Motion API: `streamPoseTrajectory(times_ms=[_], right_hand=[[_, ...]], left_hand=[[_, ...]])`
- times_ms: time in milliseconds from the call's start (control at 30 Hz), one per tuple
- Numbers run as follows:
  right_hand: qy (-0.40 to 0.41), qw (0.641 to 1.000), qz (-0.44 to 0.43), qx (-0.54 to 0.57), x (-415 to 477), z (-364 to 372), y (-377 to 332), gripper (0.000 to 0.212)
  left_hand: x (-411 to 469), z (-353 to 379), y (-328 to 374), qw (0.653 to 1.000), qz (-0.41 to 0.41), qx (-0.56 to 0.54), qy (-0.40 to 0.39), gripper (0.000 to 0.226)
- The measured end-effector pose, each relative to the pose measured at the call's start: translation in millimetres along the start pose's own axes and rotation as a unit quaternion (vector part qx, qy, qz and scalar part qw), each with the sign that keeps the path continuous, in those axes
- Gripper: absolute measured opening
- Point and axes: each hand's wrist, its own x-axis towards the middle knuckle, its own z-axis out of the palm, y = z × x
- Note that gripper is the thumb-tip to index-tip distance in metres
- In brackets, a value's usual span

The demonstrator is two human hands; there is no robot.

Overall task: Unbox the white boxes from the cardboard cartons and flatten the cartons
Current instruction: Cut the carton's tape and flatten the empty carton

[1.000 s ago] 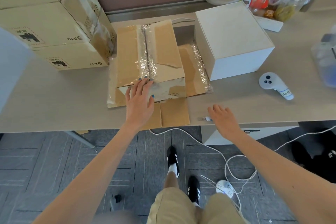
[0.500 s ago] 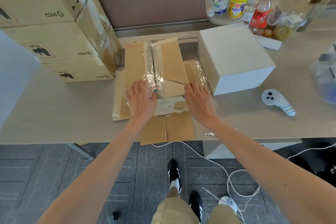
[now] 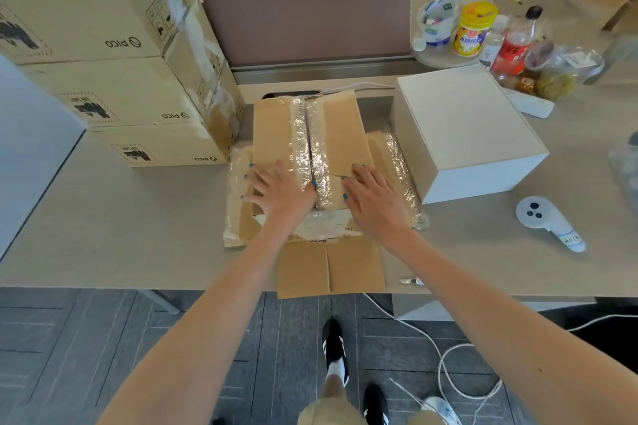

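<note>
A brown cardboard carton [image 3: 272,128] with crinkled clear tape down its middle lies partly collapsed on the desk in front of me. My left hand [image 3: 278,188] presses flat on its near left half, fingers spread. My right hand [image 3: 371,197] presses flat on its near right half. The carton's lower flaps [image 3: 329,267] stick out over the desk's front edge. A white box [image 3: 466,128] stands on the desk just right of the carton.
Three stacked brown PICO cartons [image 3: 103,72] stand at the back left. A white controller [image 3: 547,221] lies at the right. Bottles and jars [image 3: 483,34] crowd the back right. A mauve divider panel [image 3: 310,17] closes the desk's back. White cable [image 3: 445,366] loops on the floor.
My right hand moved from the desk's front edge onto the carton beside my left hand. Both hands slid forward and press down; the carton sits lower.
</note>
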Motion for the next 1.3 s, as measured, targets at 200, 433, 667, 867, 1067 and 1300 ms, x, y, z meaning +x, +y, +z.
streamPoseTrajectory(times_ms=[200,433,667,867,1067,1300], right_hand=[[0.002,0.999,0.009,0.036,0.7,-7.1,-0.5,0.02],[-0.024,0.999,0.012,0.021,3.2,-9.7,-3.6,0.023],[-0.045,0.999,0.021,0.016,6.2,-14.1,-7.9,0.025],[-0.059,0.998,0.032,0.017,6.5,-15.9,-7.7,0.024],[-0.097,0.987,0.083,-0.093,29.5,-15.6,-34.8,0.048],[-0.177,0.968,0.174,-0.044,57.5,-8.9,-70.8,0.096]], left_hand=[[3.6,7.4,-0.2,1.0,-0.002,0.001,0.011,0.098],[3.5,-0.1,7.9,1.0,-0.023,0.006,0.015,0.099],[-1.0,-34.4,-2.2,0.992,-0.002,-0.128,-0.01,0.082],[0.7,-105.3,-47.8,0.938,0.049,-0.342,-0.024,0.032],[3.8,-128.4,-99.4,0.969,0.049,-0.207,0.128,0.035],[3.9,-86.9,-116.5,0.992,0.045,0.019,0.118,0.051]])
